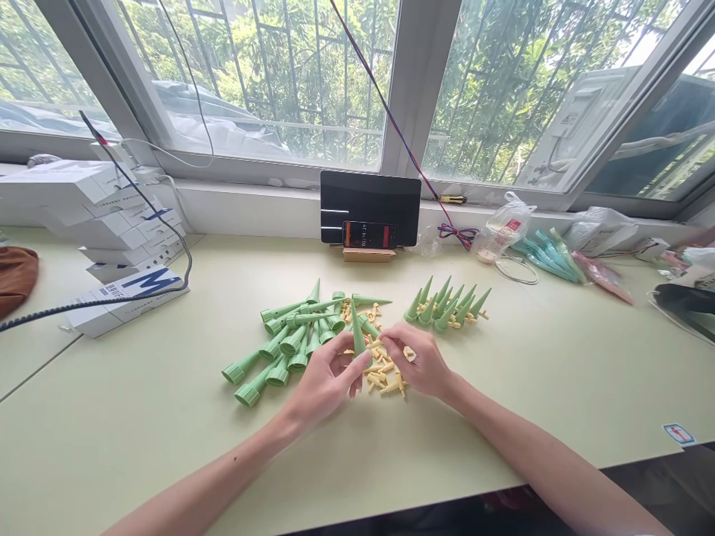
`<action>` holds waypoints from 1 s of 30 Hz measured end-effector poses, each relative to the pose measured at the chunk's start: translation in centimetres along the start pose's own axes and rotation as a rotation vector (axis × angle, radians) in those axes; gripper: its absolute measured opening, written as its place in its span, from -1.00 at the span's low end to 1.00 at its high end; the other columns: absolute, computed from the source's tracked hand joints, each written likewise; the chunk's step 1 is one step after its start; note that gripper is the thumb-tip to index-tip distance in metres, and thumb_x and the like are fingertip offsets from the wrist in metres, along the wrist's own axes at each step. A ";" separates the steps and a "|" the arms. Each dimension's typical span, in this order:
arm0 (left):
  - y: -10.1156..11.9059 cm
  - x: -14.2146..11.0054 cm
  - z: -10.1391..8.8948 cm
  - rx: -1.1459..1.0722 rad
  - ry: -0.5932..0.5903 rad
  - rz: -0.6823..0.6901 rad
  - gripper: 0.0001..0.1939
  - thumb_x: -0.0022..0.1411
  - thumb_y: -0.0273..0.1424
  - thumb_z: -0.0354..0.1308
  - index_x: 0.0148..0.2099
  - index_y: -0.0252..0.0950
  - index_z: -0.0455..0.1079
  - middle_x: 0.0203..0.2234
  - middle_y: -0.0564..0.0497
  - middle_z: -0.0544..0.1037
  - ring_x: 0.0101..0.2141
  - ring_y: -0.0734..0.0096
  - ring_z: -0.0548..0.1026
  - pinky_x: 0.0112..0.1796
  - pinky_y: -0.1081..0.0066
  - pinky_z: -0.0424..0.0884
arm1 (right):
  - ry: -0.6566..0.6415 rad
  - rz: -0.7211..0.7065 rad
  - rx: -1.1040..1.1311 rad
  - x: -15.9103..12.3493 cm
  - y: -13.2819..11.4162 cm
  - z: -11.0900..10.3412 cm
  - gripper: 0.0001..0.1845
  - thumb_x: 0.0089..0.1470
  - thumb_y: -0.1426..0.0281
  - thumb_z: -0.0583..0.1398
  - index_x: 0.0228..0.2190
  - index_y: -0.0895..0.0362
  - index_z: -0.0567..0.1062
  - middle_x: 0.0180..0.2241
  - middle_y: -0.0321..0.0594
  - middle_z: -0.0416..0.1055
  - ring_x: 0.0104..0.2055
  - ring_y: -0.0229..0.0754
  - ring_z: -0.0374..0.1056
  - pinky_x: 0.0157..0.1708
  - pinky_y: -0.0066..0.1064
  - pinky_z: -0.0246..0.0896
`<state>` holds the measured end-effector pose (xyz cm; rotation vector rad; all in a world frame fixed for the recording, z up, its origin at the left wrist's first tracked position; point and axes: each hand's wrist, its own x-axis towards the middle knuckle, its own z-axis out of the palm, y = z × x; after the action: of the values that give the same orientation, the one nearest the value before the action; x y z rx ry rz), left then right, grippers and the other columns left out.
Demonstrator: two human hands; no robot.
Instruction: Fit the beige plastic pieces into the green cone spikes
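My left hand (331, 376) is closed around a green plastic watering spike (356, 327), holding it upright with the pointed end up. A small yellow plastic valve (375, 344) is pinched in the fingertips of my right hand (421, 361). Its end meets the side of the spike low down; whether it sits in a hole cannot be seen. Loose green spikes (293, 341) lie heaped to the left. Under and between my hands spreads a pile of yellow valves (394, 387), partly hidden. Rows of upright spikes (447, 318) with yellow valves at their bases stand to the right.
A phone (369, 234) showing a timer leans on a black screen (370, 195) at the back. White boxes (128, 298) are stacked at left, with a black cable (184, 249) across them. Plastic bags (506, 223) and bluish-green packets (547, 257) lie at back right.
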<state>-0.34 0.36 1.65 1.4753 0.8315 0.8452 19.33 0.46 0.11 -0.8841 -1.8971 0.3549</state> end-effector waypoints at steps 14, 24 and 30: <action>-0.1 0.0 0.0 -0.027 -0.003 0.011 -0.64 0.27 -0.18 0.18 0.03 -0.26 0.37 -0.46 0.06 0.44 -0.54 0.46 0.39 -0.50 0.42 0.39 | -0.025 0.020 -0.010 -0.1 0.2 0.0 -0.84 0.30 0.42 0.07 -0.27 0.12 0.45 -0.44 -0.25 0.39 -0.44 -0.26 0.28 -0.45 -0.44 0.23; -0.5 -0.1 -0.2 -0.020 0.020 0.005 -0.66 0.25 -0.21 0.21 -0.02 -0.29 0.39 -0.43 0.02 0.47 -0.52 0.45 0.38 -0.47 0.40 0.40 | 0.011 -0.034 0.022 0.1 0.0 0.3 -0.87 0.27 0.43 0.11 -0.19 0.10 0.46 -0.37 -0.21 0.47 -0.40 -0.26 0.37 -0.47 -0.47 0.34; -0.5 0.1 -0.4 -0.006 0.006 0.055 -0.66 0.28 -0.24 0.18 0.06 -0.24 0.39 -0.31 -0.03 0.53 -0.45 0.40 0.44 -0.44 0.39 0.44 | 0.000 -0.034 0.069 0.1 0.5 0.4 -0.85 0.28 0.43 0.11 -0.16 0.10 0.46 -0.31 -0.16 0.46 -0.35 -0.25 0.38 -0.42 -0.45 0.39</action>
<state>-0.61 0.69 1.16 1.4963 0.7956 0.8927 19.14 0.94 -0.27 -0.8053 -1.8867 0.3974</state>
